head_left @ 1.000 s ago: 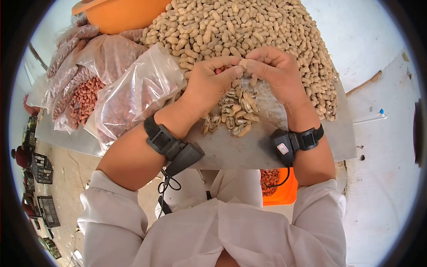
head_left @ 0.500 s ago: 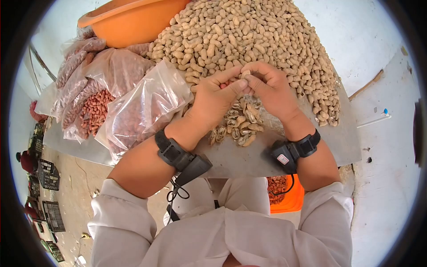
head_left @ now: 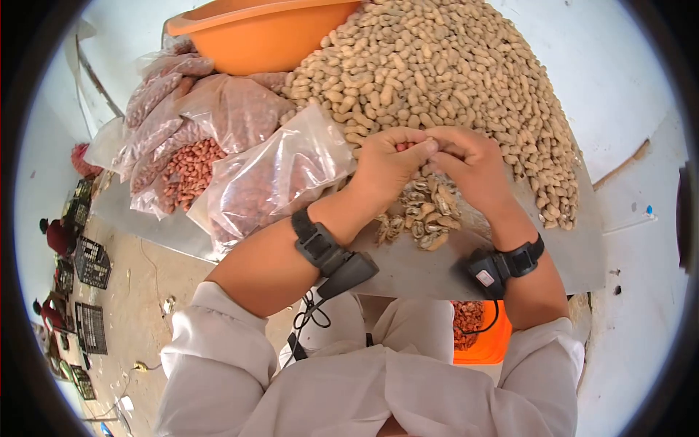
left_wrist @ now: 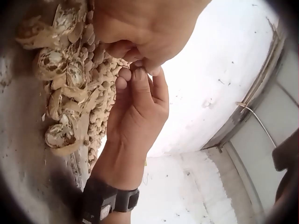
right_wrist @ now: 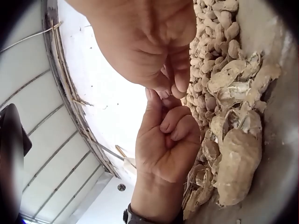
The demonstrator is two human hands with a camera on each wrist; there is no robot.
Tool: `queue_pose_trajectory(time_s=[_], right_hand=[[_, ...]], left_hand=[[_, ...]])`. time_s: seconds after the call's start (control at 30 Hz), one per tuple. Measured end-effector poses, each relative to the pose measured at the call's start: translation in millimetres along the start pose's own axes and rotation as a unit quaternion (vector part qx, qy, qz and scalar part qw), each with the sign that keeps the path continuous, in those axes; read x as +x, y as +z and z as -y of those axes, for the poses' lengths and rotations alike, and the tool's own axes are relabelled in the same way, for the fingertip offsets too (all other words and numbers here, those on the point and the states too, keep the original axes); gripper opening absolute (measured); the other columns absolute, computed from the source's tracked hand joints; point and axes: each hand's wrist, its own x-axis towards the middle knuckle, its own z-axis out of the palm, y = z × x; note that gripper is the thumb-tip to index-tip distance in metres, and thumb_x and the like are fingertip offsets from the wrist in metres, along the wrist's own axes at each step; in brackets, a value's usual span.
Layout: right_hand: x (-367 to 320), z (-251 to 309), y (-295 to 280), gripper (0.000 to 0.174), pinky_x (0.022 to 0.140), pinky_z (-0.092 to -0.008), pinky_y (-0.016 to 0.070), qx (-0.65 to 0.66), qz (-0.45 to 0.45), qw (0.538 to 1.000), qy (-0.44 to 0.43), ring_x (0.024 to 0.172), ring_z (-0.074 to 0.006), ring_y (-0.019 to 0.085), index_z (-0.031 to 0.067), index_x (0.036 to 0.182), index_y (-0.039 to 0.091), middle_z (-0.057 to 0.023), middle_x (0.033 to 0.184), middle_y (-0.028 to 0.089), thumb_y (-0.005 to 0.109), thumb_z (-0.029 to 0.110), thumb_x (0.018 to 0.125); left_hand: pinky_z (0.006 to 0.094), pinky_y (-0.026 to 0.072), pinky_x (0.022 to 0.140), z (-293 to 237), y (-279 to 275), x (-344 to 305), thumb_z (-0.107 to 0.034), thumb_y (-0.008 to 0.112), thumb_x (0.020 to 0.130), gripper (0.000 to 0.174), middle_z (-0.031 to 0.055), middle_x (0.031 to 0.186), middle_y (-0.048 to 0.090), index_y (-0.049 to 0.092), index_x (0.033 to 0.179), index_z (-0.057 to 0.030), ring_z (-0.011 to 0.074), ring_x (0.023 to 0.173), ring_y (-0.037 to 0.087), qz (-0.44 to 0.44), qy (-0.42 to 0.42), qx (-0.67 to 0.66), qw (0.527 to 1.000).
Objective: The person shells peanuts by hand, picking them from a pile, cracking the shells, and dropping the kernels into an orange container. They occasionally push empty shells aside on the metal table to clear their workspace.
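Both hands meet at the fingertips over the near edge of a heap of unshelled peanuts (head_left: 451, 80). My left hand (head_left: 386, 164) has curled fingers, and red peanut kernels (head_left: 400, 146) show inside them; one also shows in the right wrist view within the left hand (right_wrist: 168, 144). With thumb and fingers, my right hand (head_left: 473, 164) pinches a peanut against the left fingertips; the peanut is mostly hidden by the fingers. Just below the hands, a small pile of broken peanut shells (head_left: 429, 211) lies on the grey tabletop (head_left: 415, 273).
Clear bags of red kernels (head_left: 240, 109) lie left of the heap, with an opened bag (head_left: 273, 182) nearest the left forearm. An orange basin (head_left: 269, 40) stands behind them. Under the table edge is an orange tub (head_left: 484, 353). Black crates (head_left: 92, 262) stand on the floor at far left.
The head view has shifted, so the scene sits farther right and a little lower. The hands stay together; the pale peanut seen between the right fingertips is now mostly covered.
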Motion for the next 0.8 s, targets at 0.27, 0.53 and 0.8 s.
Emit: queue_pose_trajectory(time_s=[0.27, 0.53, 0.8], right_hand=[[-0.8, 0.1, -1.8, 0.021, 0.062, -0.0236, 0.052, 0.153, -0.008, 0.987, 0.058, 0.069, -0.0131, 0.063, -0.0029, 0.103, 0.062, -0.0079, 0.084, 0.064, 0.06, 0.002, 0.083], [1.3, -12.5, 1.2, 0.024, 0.068, -0.0239, 0.0529, 0.333, -0.022, 0.941, 0.059, 0.079, -0.014, 0.064, -0.0019, 0.108, 0.058, -0.0093, 0.092, 0.064, 0.059, 0.002, 0.084], [-0.3, -5.8, 1.3, 0.023, 0.07, -0.0241, 0.0507, 0.127, -0.029, 0.991, -0.013, 0.08, -0.0136, 0.063, 0.0004, 0.107, 0.059, -0.0078, 0.095, 0.064, 0.057, -0.001, 0.084]], left_hand=[[0.0186, 0.0292, 0.045, 2.1, 3.6, 0.3, -0.018, 0.055, 0.091, 0.019, -0.0029, 0.064, 0.051, 0.061, 0.093, 0.0001, 0.0031, 0.051, 0.038, -0.013, 0.054, 0.013, 0.998], [0.0184, 0.0295, 0.044, 2.5, -0.2, 2.0, -0.019, 0.048, 0.095, 0.021, 0.0003, 0.073, 0.054, 0.058, 0.09, -0.0014, 0.0044, 0.05, 0.037, 0.006, 0.006, -0.143, 0.99], [0.0179, 0.0286, 0.042, -6.7, 2.3, 2.1, -0.016, 0.043, 0.096, 0.02, 0.002, 0.071, 0.05, 0.055, 0.086, -0.0034, 0.0062, 0.051, 0.036, -0.026, -0.125, -0.234, 0.964]])
